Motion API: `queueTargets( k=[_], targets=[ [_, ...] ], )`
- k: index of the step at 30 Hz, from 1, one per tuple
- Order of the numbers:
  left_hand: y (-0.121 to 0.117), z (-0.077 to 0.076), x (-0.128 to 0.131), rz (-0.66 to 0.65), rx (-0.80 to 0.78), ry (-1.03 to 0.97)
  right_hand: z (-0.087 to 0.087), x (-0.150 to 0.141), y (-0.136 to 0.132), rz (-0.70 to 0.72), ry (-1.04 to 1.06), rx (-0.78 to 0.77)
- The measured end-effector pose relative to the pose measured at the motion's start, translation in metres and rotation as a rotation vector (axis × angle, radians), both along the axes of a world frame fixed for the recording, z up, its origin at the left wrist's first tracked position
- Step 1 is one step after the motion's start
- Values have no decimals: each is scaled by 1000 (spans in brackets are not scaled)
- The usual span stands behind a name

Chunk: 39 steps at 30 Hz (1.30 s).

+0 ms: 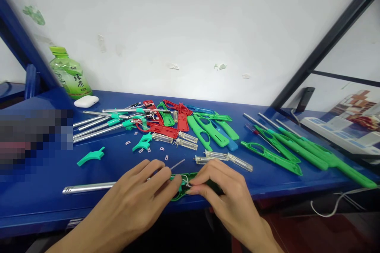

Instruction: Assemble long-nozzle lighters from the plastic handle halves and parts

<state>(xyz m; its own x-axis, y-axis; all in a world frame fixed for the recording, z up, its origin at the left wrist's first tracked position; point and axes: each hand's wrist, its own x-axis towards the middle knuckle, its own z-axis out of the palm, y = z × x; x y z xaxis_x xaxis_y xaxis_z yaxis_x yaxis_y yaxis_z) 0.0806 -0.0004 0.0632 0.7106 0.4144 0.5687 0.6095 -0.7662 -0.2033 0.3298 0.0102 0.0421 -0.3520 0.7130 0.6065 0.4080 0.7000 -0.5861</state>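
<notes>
A green gas-lighter casing half [192, 175] lies along the front of the blue table, its inner side up. From its left end sticks out a silver metal tube [89, 187]. My left hand [136, 193] is closed over the casing and the tube's inner end, its fingers curled and pressing down. With thumb and forefinger, my right hand [230, 191] pinches a thin white wire [186, 180] over the casing. The casing's right end is hidden behind that hand. A thin clear tube [178, 164] shows just above my left fingers.
Behind my hands lie clear fuel tanks [240, 163], teal triggers [90, 156], red casing halves [163, 129] and several metal tubes [102, 130]. Green lighters [305, 150] lie at the right. A tea bottle [70, 74] and a white case [86, 101] stand back left.
</notes>
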Motion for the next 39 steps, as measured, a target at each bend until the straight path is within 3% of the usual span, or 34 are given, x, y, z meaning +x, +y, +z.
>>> queueTargets(
  k=[4, 12, 20, 24, 29, 32, 39],
  targets=[
    [0, -3, -2, -35, -32, -33, 2, -2, 0, 8, 56, -3],
    [3, -12, 7, -1, 75, -153, 2, 2, 0, 16, 46, -16],
    [2, -2, 1, -4, -1, -42, -2, 7, -3, 42, -77, 106],
    [3, -7, 2, 8, 2, -16, 0, 10, -5, 70, -194, 186],
    [-2, -14, -1, 29, 61, -110, -1, 9, -5, 55, -179, 230],
    [-6, -11, -16, 75, -44, -64, -2, 7, -5, 30, -164, 238],
    [-11, -12, -40, 168, -171, -299, -2, 9, -6, -33, -141, 242]
  ],
)
